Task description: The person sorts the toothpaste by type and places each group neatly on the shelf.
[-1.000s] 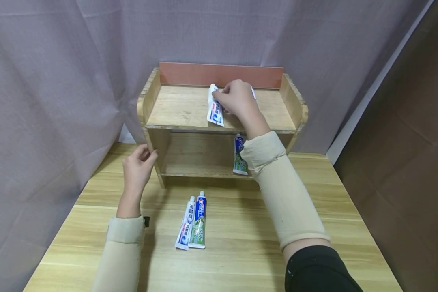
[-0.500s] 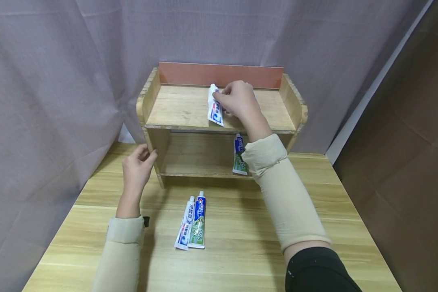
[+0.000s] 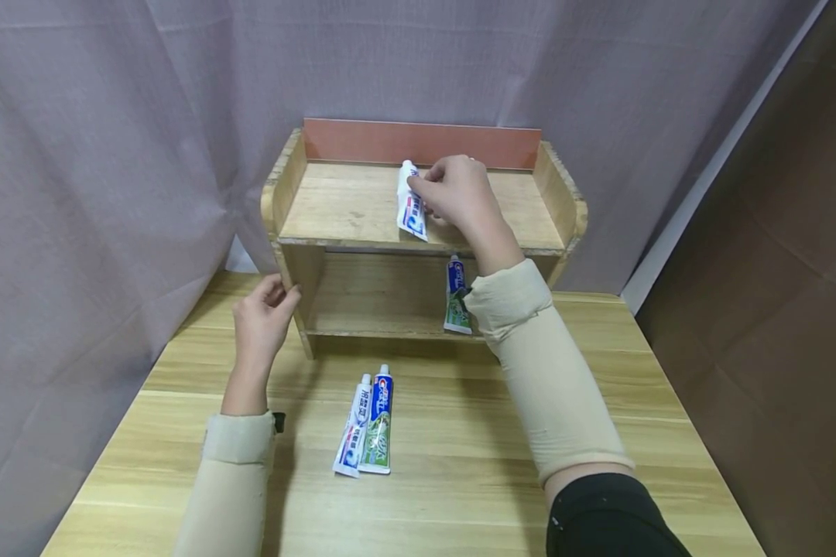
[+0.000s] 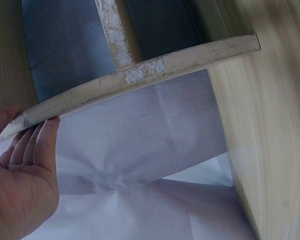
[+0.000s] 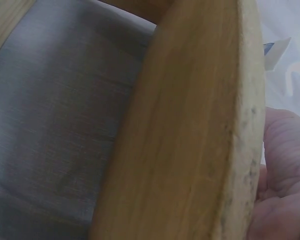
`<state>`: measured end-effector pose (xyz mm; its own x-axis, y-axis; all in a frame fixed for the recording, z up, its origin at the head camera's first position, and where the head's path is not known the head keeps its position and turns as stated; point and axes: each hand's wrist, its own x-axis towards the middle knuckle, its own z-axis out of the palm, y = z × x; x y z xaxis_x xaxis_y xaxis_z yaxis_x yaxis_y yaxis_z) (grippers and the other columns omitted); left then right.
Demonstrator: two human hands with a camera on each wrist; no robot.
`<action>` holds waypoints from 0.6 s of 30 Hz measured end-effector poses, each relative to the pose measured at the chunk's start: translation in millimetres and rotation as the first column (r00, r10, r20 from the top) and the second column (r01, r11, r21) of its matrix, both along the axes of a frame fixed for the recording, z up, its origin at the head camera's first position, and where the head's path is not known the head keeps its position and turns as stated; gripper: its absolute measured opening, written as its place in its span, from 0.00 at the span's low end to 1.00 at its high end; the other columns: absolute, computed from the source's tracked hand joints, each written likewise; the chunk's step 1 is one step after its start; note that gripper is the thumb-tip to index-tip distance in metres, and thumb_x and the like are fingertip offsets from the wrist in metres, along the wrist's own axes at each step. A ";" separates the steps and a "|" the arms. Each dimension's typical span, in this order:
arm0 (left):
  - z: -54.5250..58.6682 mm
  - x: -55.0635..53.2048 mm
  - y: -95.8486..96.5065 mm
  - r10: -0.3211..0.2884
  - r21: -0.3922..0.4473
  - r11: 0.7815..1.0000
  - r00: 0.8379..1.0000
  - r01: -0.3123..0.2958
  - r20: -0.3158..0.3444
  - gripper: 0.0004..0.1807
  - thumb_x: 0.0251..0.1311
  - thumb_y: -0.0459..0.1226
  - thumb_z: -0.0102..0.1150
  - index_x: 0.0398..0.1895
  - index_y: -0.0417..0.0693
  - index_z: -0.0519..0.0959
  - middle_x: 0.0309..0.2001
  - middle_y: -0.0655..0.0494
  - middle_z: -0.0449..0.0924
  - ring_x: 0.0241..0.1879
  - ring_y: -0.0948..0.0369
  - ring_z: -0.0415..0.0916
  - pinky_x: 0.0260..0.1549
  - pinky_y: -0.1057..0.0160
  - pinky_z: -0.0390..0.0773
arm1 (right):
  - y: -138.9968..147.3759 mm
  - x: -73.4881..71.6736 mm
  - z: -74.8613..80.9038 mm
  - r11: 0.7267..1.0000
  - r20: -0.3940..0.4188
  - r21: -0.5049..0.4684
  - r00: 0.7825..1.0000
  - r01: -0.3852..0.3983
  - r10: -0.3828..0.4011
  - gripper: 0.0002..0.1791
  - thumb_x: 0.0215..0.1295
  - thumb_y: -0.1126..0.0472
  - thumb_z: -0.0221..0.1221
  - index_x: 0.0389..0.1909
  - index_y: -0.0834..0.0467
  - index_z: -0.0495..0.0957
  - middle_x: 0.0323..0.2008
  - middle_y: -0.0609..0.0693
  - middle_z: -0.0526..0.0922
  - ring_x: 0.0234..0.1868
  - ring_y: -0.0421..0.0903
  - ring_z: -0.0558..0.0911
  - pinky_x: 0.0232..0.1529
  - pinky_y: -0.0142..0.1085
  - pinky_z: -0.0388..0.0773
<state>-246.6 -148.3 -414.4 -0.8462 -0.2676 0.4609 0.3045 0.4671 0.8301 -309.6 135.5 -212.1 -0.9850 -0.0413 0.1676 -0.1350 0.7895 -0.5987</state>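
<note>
On the upper board of a small wooden shelf unit (image 3: 351, 203), a white-and-blue toothpaste tube (image 3: 411, 215) lies cap to the back. My right hand (image 3: 460, 193) pinches it near the cap; in the right wrist view the board hides most of that hand (image 5: 285, 185), and a tube's crimped end (image 5: 277, 54) shows. My left hand (image 3: 263, 317) grips the unit's left side panel (image 4: 185, 59), thumb on one face and fingers on the other. A blue-and-green Crest toothpaste tube (image 3: 456, 298) lies on the lower board, partly behind the right sleeve.
On the table (image 3: 446, 495), in front of the unit, another white toothpaste tube (image 3: 351, 433) and a second Crest tube (image 3: 378, 425) lie side by side. Grey curtain (image 3: 418, 62) hangs behind the unit, and a brown surface (image 3: 766, 271) stands at the right.
My right hand and forearm have shifted very slightly to the right and toward me, with the tube almost in place. The left hand holds still.
</note>
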 end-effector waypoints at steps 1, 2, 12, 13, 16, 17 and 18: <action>-0.3 -0.4 0.0 0.001 0.000 1.000 1.000 -0.001 -0.002 0.10 0.63 0.37 0.65 0.45 0.43 0.86 0.42 0.45 0.87 0.43 0.51 0.87 0.44 0.60 0.85 | 0.3 0.3 0.1 1.000 -0.006 0.003 1.000 -0.001 0.001 0.19 0.69 0.45 0.59 0.42 0.57 0.83 0.33 0.49 0.84 0.30 0.41 0.83 0.26 0.29 0.79; -0.4 -0.6 0.0 0.002 0.000 1.000 1.000 -0.002 -0.002 0.10 0.63 0.37 0.65 0.44 0.43 0.86 0.42 0.45 0.87 0.43 0.51 0.87 0.44 0.60 0.85 | 0.7 0.7 0.2 1.000 -0.015 0.013 1.000 -0.002 0.002 0.19 0.69 0.45 0.59 0.42 0.57 0.83 0.34 0.48 0.84 0.32 0.41 0.82 0.28 0.29 0.78; -0.1 -0.2 -0.5 0.009 -0.023 1.000 1.000 -0.009 0.000 0.10 0.63 0.38 0.65 0.44 0.44 0.86 0.40 0.47 0.88 0.39 0.53 0.88 0.40 0.59 0.86 | 5.5 7.6 0.2 0.999 -0.094 0.040 0.995 -0.027 0.031 0.21 0.68 0.43 0.59 0.45 0.56 0.84 0.41 0.48 0.84 0.44 0.44 0.78 0.45 0.35 0.76; 0.4 0.2 -0.4 0.010 -0.024 1.000 1.000 -0.010 -0.001 0.10 0.63 0.38 0.65 0.44 0.44 0.86 0.40 0.48 0.88 0.39 0.53 0.88 0.40 0.59 0.87 | 5.8 8.6 0.4 0.999 -0.095 0.036 0.995 -0.031 0.035 0.21 0.68 0.42 0.59 0.45 0.56 0.84 0.41 0.48 0.84 0.44 0.44 0.78 0.45 0.35 0.76; 1.0 0.6 -0.5 0.011 -0.024 1.000 1.000 -0.011 -0.002 0.10 0.63 0.39 0.65 0.45 0.44 0.86 0.41 0.48 0.88 0.39 0.52 0.88 0.40 0.60 0.87 | 6.5 12.7 1.1 0.999 -0.100 0.020 0.994 -0.044 0.046 0.21 0.69 0.42 0.58 0.45 0.55 0.84 0.41 0.48 0.84 0.43 0.44 0.78 0.44 0.35 0.76; 1.0 0.7 -0.4 0.009 -0.025 1.000 1.000 -0.010 -0.005 0.10 0.63 0.38 0.64 0.45 0.44 0.86 0.41 0.47 0.88 0.39 0.52 0.88 0.40 0.61 0.87 | 6.8 14.2 1.4 0.999 -0.103 0.014 0.994 -0.046 0.048 0.21 0.69 0.42 0.58 0.45 0.55 0.83 0.40 0.47 0.84 0.43 0.44 0.78 0.44 0.34 0.76; 0.8 0.7 -0.5 0.008 -0.025 1.000 1.000 -0.008 -0.007 0.10 0.63 0.38 0.64 0.45 0.44 0.86 0.41 0.47 0.88 0.38 0.52 0.88 0.40 0.62 0.87 | 7.1 15.8 1.5 0.999 -0.105 0.008 0.993 -0.049 0.049 0.21 0.69 0.42 0.58 0.45 0.55 0.83 0.40 0.47 0.84 0.43 0.43 0.79 0.44 0.34 0.76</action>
<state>-245.9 -148.7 -413.6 -0.8409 -0.2628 0.4730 0.3061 0.4898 0.8163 -293.8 142.6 -210.5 -0.9587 -0.0904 0.2698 -0.2357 0.7835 -0.5750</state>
